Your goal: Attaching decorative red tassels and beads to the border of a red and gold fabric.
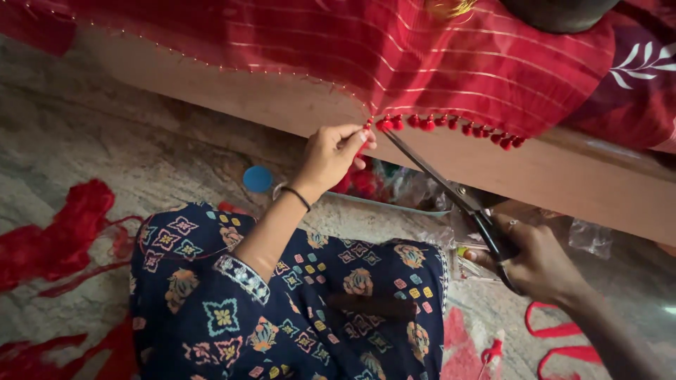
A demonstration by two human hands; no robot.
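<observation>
Trimming the tassel at the corner of the red cloth

You are pinching a small red tassel (367, 131) between the fingers (350, 134) of your left hand (327, 156), right at the corner of the red striped cloth (422, 56) that is hanging over the edge of the wooden bed (563, 176), while your right hand (542, 264) is closing its fingers through the handles of the scissors (451, 193), blades parted and pointing up at the tassel row (451, 127). Keep pulling the tassel taut and away from the fabric, so the blades are meeting only loose thread (the hem sits just beside the tip). I'd judge a short, slow snip near the tips safest. Red yarn (56, 232) is lying on the floor (84, 141) by your knee, near a blue cap (258, 179).
</observation>
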